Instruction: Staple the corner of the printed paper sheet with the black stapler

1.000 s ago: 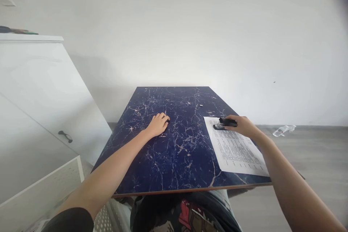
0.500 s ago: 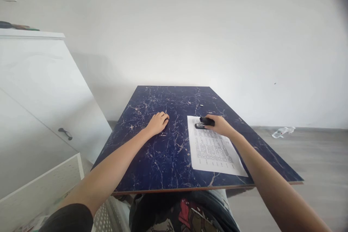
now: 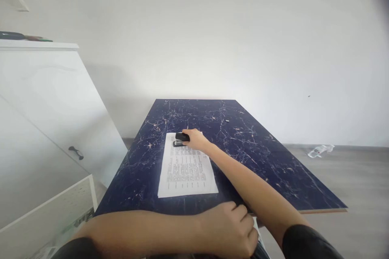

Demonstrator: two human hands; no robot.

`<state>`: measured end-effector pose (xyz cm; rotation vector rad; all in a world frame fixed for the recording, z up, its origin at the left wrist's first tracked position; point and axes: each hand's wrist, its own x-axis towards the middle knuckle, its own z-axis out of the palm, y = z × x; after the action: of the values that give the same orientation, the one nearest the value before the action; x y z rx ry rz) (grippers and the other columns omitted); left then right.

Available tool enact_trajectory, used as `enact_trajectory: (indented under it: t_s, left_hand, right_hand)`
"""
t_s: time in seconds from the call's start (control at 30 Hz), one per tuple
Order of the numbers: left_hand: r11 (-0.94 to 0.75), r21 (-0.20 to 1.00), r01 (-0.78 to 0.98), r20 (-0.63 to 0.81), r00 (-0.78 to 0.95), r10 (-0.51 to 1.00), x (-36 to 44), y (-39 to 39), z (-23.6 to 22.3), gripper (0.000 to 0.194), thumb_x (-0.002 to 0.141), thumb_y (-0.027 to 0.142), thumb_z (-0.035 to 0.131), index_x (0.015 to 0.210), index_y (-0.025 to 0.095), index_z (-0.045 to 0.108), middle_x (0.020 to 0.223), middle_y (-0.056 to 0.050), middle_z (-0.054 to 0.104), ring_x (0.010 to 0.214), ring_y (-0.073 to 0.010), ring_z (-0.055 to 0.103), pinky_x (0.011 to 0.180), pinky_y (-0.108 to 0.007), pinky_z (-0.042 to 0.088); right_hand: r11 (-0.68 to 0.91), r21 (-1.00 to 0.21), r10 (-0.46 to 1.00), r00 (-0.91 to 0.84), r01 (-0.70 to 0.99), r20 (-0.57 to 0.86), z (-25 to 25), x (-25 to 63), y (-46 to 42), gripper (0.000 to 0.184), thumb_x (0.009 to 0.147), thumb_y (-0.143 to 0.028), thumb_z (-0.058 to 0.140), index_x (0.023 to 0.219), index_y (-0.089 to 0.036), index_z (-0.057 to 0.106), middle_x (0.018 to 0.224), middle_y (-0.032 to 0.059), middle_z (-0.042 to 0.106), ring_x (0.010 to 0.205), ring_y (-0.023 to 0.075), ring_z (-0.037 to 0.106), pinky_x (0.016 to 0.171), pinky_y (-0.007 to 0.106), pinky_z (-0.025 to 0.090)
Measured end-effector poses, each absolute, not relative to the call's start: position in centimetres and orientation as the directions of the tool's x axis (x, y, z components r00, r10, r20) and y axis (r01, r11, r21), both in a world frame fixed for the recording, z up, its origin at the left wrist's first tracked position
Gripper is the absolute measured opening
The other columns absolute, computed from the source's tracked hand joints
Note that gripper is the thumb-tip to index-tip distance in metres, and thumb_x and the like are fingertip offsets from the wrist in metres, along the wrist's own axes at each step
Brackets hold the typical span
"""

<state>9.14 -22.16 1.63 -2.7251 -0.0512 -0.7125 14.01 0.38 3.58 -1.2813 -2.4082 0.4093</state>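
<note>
Gripping the stapler (image 3: 181,137), right hand (image 3: 196,139) is clamped round its rear end, nose pointing left. Stapler sits over the upper part of the paper (image 3: 188,174), which lies printed side up on the blue table (image 3: 252,133). Left hand (image 3: 235,226) is at the table's near edge, forearm across the front, fingers curled; palm hidden, cannot tell if it grips anything. Hands well apart. Small pale bit (image 3: 227,121) beyond the paper, to the right. Clear plastic (image 3: 321,151) on the floor, right of the table.
</note>
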Motion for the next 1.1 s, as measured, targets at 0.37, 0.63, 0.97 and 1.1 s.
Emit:
enact_trajectory:
  t_s: [0.37,0.63,0.97,1.1]
  left_hand:
    - [-0.966,-0.205,0.156,0.405,0.912,0.061,9.4,-21.2,0.1,0.010,0.091,0.023,0.062,0.088,0.014,0.065,0.095,-0.011,0.059,0.086,-0.0216,0.054,0.071,-0.033,0.035]
    - [-0.887,-0.352,0.298,0.435,0.891,0.127,9.6,-22.8,-1.8,0.011,0.091,0.018,0.062,0.082,0.013,0.061,0.082,-0.006,0.048,0.071,-0.0169,0.043,0.061,-0.034,0.021]
    - [-0.895,-0.284,0.345,0.465,0.866,0.186,9.8,-23.3,-2.6,0.014,0.091,0.018,0.062,0.079,0.013,0.057,0.084,-0.006,0.047,0.074,-0.0181,0.046,0.062,-0.034,0.021]
    - [-0.892,-0.298,0.340,0.469,0.866,0.173,9.7,-23.4,-2.4,0.014,0.090,0.018,0.063,0.079,0.012,0.057,0.084,-0.006,0.047,0.073,-0.0176,0.045,0.062,-0.034,0.020]
  right_hand:
    - [0.663,-0.470,0.719,-0.671,0.583,0.181,4.1,9.8,1.1,0.041,0.082,-0.030,0.082,0.120,-0.027,0.067,0.111,0.0020,0.074,0.099,0.0240,0.066,0.081,0.030,0.049]
    - [0.313,-0.301,0.901,-0.182,0.901,0.393,3.5,25.6,8.4,0.030,0.093,-0.019,0.062,0.121,-0.018,0.072,0.132,0.0158,0.067,0.129,0.0304,0.055,0.110,0.044,0.043]
    - [0.112,-0.218,0.960,-0.048,0.969,0.276,-0.6,36.1,9.8,0.033,0.091,-0.017,0.054,0.112,-0.018,0.081,0.117,0.0146,0.076,0.107,0.0279,0.071,0.099,0.036,0.051]
    - [0.128,-0.218,0.952,-0.058,0.967,0.301,-0.3,33.2,10.2,0.032,0.087,-0.014,0.056,0.101,-0.020,0.083,0.108,0.0130,0.078,0.101,0.0272,0.073,0.094,0.034,0.053]
